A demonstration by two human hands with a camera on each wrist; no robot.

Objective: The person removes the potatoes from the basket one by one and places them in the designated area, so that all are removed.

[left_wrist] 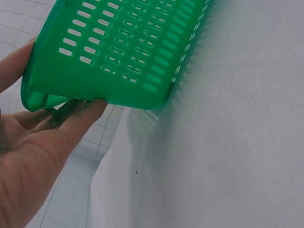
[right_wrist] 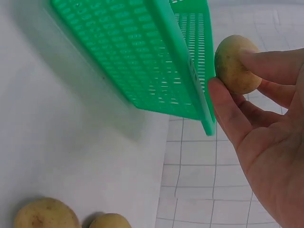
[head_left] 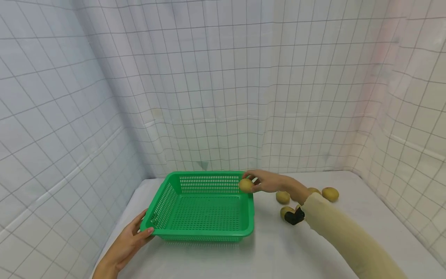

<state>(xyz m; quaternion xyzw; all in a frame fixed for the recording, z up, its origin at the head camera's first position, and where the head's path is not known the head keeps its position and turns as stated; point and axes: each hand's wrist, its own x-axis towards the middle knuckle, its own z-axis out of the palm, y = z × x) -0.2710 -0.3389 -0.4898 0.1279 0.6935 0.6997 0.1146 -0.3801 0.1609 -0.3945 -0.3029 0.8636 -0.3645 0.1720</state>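
Observation:
A green plastic basket (head_left: 209, 213) with slotted walls stands on the white-covered table. My left hand (head_left: 127, 242) grips its near left corner, thumb over the rim and fingers beneath, as the left wrist view also shows at the basket's rim (left_wrist: 33, 80). In my right hand (head_left: 266, 181) a potato (head_left: 246, 185) is pinched between thumb and fingers, at the far right corner of the basket. Seen from the right wrist, this potato (right_wrist: 236, 64) is level with the rim, fingertips close beside it. The basket's floor shows bare green mesh.
Several potatoes lie on the table right of the basket, among them one potato (head_left: 283, 197) near it and another (head_left: 330, 194) farther right; the right forearm partly hides the group. A black object (head_left: 294, 216) overlaps one. White gridded curtains (head_left: 223, 97) enclose the table's back and sides.

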